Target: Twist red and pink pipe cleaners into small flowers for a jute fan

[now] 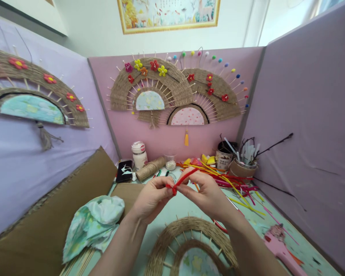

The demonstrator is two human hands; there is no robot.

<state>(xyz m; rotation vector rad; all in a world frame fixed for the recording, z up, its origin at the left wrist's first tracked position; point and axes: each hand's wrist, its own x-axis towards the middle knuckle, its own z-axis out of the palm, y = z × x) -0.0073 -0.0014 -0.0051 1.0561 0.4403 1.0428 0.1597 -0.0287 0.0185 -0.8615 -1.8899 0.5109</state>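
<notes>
A red pipe cleaner (186, 176) is bent into small loops at its lower end, with a straight length sticking up to the right. My left hand (153, 194) pinches the looped end between thumb and fingers. From the other side, my right hand (202, 191) is closed on the same pipe cleaner near the loops. Both hands are raised over the table. Below them lies a twine-woven fan (194, 224) with thin sticks and a pale floral cloth centre, partly hidden by my right forearm.
Loose pipe cleaners (235, 184) in red, yellow and pink lie at the right. A twine roll (151, 168), a white bottle (139, 153) and stick-filled pots (243, 167) stand behind. Crumpled cloth (93, 220) is at left, a pink glue gun (281, 245) at right. Finished fans (172, 82) hang on the partition.
</notes>
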